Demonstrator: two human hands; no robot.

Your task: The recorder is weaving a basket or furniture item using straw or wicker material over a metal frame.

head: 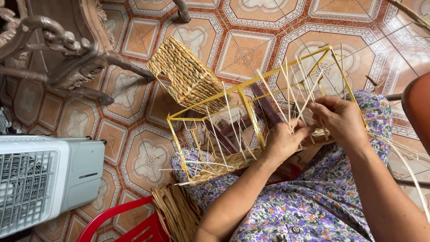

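Frame point(251, 112) of yellow wire, box-shaped and half woven, is rested across the lap, its lower edge already bound with pale straw weaving point(224, 163). Thin upright straw strands point(291, 89) are pinched by both hands near the right end of that edge: the left hand point(283, 141) is closed around a strand at the woven band, and the right hand point(342, 118) is held just beside it, its fingers pressed together on more strands. A finished woven basket point(188, 76) is seen on the tiled floor point(143, 152) beyond the frame. A bundle of loose straw point(177, 210) lies by the knee, above a red plastic chair point(130, 224), with a white fan unit point(45, 179) at the left.
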